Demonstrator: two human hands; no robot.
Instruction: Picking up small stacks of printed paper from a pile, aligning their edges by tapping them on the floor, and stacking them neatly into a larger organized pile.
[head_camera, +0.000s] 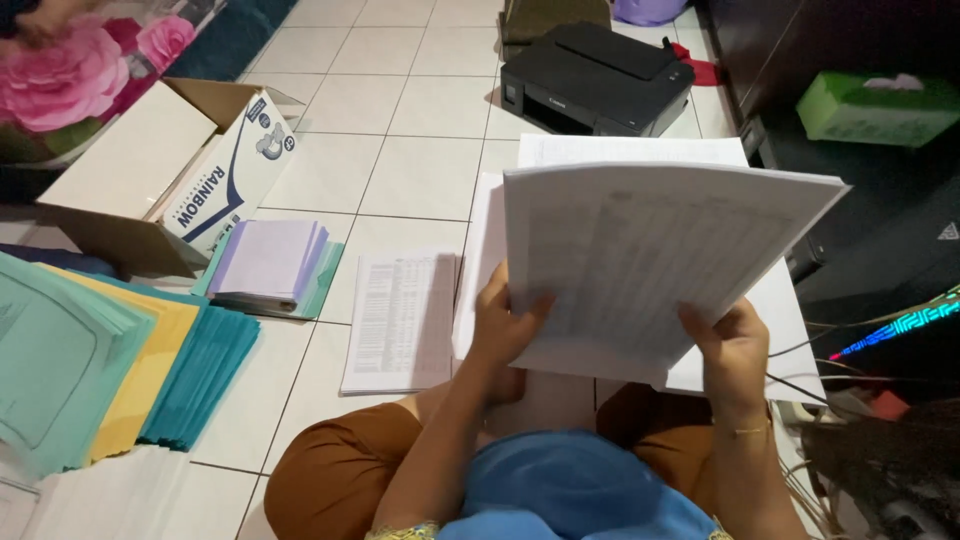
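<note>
I hold a thick stack of printed white sheets (640, 250) up in front of me, tilted, over my lap. My left hand (505, 325) grips its lower left edge with the thumb on top. My right hand (735, 345) grips the lower right edge; a thin bracelet shows on that wrist. More white sheets (620, 150) lie on the tiled floor beneath and behind the held stack. A separate printed page (400, 320) with dense table rows lies on the floor just left of my left hand.
A black printer (595, 78) sits on the floor ahead. An open cardboard box (160, 170) stands at left, with lilac folders (268, 262) beside it and teal and yellow folders (100, 360) fanned nearer. A green tissue box (875, 105) rests at right; cables (880, 330) run below it.
</note>
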